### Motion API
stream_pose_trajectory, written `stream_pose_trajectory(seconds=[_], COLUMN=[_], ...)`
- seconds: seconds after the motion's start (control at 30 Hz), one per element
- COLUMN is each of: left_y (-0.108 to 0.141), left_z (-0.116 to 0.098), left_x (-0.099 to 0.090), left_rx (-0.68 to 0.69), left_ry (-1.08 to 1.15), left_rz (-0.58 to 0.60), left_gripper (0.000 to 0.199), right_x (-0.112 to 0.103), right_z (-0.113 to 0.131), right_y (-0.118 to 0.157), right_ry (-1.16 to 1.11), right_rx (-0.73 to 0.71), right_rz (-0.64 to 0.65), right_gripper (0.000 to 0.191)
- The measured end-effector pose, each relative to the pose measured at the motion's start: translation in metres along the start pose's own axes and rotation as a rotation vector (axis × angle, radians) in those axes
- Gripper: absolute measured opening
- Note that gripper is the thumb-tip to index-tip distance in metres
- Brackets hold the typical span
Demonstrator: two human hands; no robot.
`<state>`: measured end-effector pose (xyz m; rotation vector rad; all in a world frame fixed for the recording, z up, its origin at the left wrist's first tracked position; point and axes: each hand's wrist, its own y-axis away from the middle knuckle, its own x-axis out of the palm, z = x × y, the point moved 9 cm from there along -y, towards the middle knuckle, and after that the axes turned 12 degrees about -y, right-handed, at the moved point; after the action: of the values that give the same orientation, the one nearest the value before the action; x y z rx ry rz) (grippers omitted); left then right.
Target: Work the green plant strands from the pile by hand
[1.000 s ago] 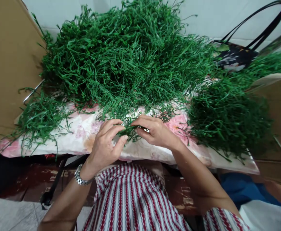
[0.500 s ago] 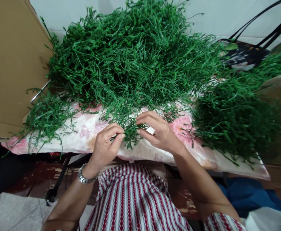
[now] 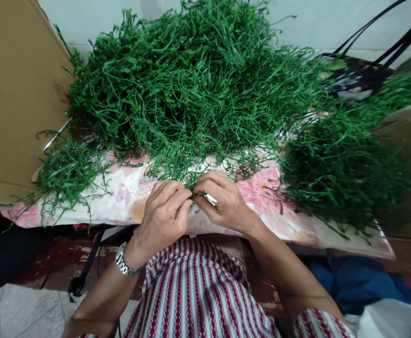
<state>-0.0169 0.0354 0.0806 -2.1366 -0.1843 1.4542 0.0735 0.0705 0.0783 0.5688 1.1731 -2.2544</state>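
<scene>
Thin green stems lie in a large heap (image 3: pixel 198 89) across the back of a floral cloth (image 3: pixel 120 202). At the cloth's front middle, my left hand (image 3: pixel 166 211), with a metal watch on its wrist, is closed in a pinch on green stems. Touching its fingertips, my right hand (image 3: pixel 221 202) pinches the same small bit of stems between thumb and fingers. The held stems are mostly hidden behind the fingers. A smaller pile (image 3: pixel 67 169) lies on the left, and a dense pile (image 3: pixel 346 173) is on the right.
A cardboard panel (image 3: pixel 15 103) stands at the left, with a metal rod beside it. Cardboard (image 3: pixel 406 188) is also at the right edge. Behind the right pile is a black floral bag (image 3: pixel 356 77) with straps. Blue clothing (image 3: pixel 363 286) shows at lower right.
My hands have come together, fingertips meeting. My left hand has moved right and its fingers have curled in more. The stems that hung between the hands are now mostly covered.
</scene>
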Motion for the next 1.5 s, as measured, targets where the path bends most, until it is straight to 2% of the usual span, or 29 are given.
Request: stream_pose_trajectory(seconds=[0.13,0.2,0.27,0.37,0.5,0.67,0.73,0.8,0.9,0.97,1.07,1.2,1.33,1.5], left_y=[0.001,0.002,0.004,0.008,0.013,0.018,0.021,0.023,0.024,0.025,0.025,0.026,0.026,0.018], left_z=[0.003,0.006,0.012,0.019,0.027,0.043,0.050,0.057,0.061,0.061,0.059,0.055,0.050,0.036], left_x=[0.007,0.007,0.005,0.001,-0.003,0.009,0.016,0.022,0.026,0.029,0.031,0.032,0.030,0.026], left_rx=[-0.004,-0.010,-0.042,-0.095,-0.197,-0.349,-0.418,-0.481,-0.539,-0.563,-0.579,-0.561,-0.500,-0.357], left_ry=[0.016,0.047,0.137,0.324,0.497,0.739,0.793,0.809,0.797,0.798,0.808,0.804,0.700,0.529], left_rz=[0.067,0.059,0.017,-0.048,-0.137,-0.222,-0.239,-0.241,-0.239,-0.233,-0.220,-0.191,-0.096,0.042], left_gripper=[0.008,0.009,0.011,0.015,0.019,0.013,0.010,0.008,0.006,0.004,0.003,0.003,0.006,0.010], right_x=[0.003,0.005,0.009,0.016,0.034,0.041,0.029,0.005,-0.031,-0.035,-0.016,0.004,0.000,-0.005], right_z=[-0.002,-0.003,-0.005,-0.009,-0.023,-0.032,-0.029,-0.023,-0.008,0.000,0.002,-0.012,-0.017,-0.011], right_y=[0.000,0.000,-0.001,-0.001,0.006,0.012,0.010,0.005,0.005,0.006,0.005,0.007,0.009,0.008], right_ry=[-0.140,-0.188,-0.237,-0.292,-0.297,-0.264,-0.249,-0.202,-0.128,-0.137,-0.202,-0.289,-0.341,-0.297], right_rx=[0.041,0.060,0.067,0.063,0.114,0.160,0.159,0.145,0.109,0.091,0.111,0.207,0.233,0.203], right_rz=[0.013,0.035,0.081,0.179,0.341,0.394,0.329,0.149,-0.179,-0.269,-0.205,-0.141,-0.159,-0.109], right_gripper=[0.007,0.008,0.009,0.023,0.034,0.035,0.039,0.046,0.038,0.035,0.034,0.020,0.013,0.014])
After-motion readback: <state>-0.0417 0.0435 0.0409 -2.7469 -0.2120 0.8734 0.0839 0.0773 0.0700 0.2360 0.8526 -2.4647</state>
